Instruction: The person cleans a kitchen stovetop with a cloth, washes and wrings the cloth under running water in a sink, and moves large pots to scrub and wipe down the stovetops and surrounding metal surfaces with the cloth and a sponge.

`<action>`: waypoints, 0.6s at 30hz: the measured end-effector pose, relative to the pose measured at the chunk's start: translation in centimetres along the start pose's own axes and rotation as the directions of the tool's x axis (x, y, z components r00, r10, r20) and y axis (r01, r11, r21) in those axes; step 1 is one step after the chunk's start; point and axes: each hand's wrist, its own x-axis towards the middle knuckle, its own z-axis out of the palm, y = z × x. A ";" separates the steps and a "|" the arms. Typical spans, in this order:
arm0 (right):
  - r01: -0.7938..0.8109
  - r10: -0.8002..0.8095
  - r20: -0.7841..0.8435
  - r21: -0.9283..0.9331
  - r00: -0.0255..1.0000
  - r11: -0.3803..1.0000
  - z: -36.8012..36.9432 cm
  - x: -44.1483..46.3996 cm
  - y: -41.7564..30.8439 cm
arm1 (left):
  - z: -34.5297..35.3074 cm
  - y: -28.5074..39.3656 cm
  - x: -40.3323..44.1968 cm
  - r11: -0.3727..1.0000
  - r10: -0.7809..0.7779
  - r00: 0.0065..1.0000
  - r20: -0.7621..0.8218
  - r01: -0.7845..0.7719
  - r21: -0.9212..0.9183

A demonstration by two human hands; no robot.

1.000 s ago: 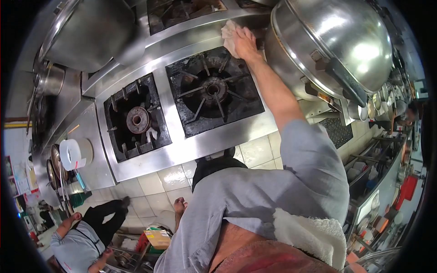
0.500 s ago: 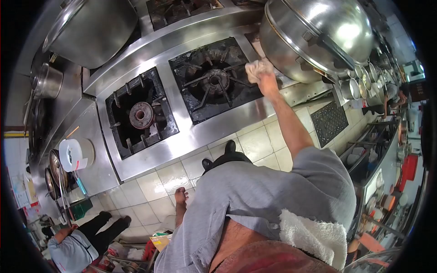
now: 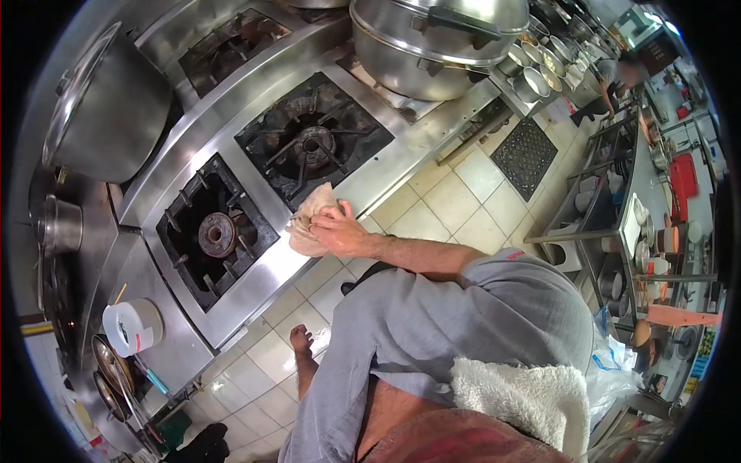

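Observation:
My right hand (image 3: 337, 230) presses a crumpled beige cloth (image 3: 312, 208) onto the steel front rim of the stove (image 3: 351, 179). The fingers are bent over the cloth, which covers part of the rim between two black burners. To its left lies one burner (image 3: 218, 234) with a rusty round head. Just beyond the cloth is the other burner (image 3: 315, 143), with dark grates across it. My left hand (image 3: 302, 338) hangs low by my side above the tiled floor, its fingers loosely curled and slightly apart, with nothing seen in it.
A large steel pot (image 3: 108, 108) stands at the back left, and a big lidded pot (image 3: 424, 54) at the back right. A white tub (image 3: 135, 326) sits on the left counter near pans (image 3: 112, 363). A black floor mat (image 3: 525, 158) and a steel shelf (image 3: 610, 224) are on the right.
My right hand has moved with the cloth from beside the big lidded pot, leftward and nearer, to the stove's front rim. The view has shifted right; my left hand still hangs low.

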 end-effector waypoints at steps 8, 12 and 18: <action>-0.329 0.302 -0.212 -0.106 0.930 0.938 -7.7 -7.8 20.4 | 7.1 -0.7 -3.0 0.996 0.051 0.995 -0.083 -0.057 -0.075; -0.453 0.333 -0.345 -0.366 0.878 0.813 -12.9 -12.1 35.0 | 10.4 -5.7 -2.3 1.000 0.000 0.995 -0.098 0.002 0.023; -0.743 0.677 -0.319 -0.388 0.663 0.545 -17.9 -14.9 50.7 | 15.9 -10.2 -3.2 0.982 0.175 0.983 -0.061 -0.170 0.087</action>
